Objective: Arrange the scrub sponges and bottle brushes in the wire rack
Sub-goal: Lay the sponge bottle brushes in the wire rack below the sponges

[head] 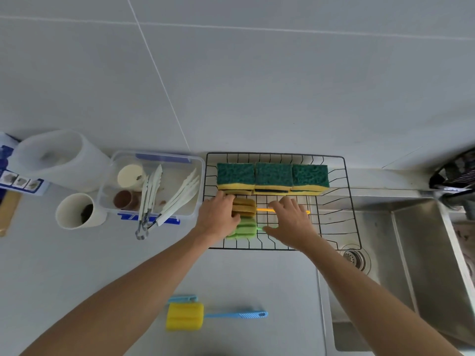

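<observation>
Left hand [218, 214] grips orange sponge brush [245, 206], right hand [288, 219] flat over handles; three green-yellow scrub sponges [273, 177] racked in black wire rack [334, 217]; yellow blue-handled brush [185, 316] left on table [257, 278].

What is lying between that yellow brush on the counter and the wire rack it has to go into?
Nothing visible. The counter between the yellow bottle brush and the wire rack is bare; only the person's forearms cross above it. Both hands, left and right, are inside the rack.

Green-and-yellow scrub sponges [273, 179], black wire rack [344, 176]
</observation>
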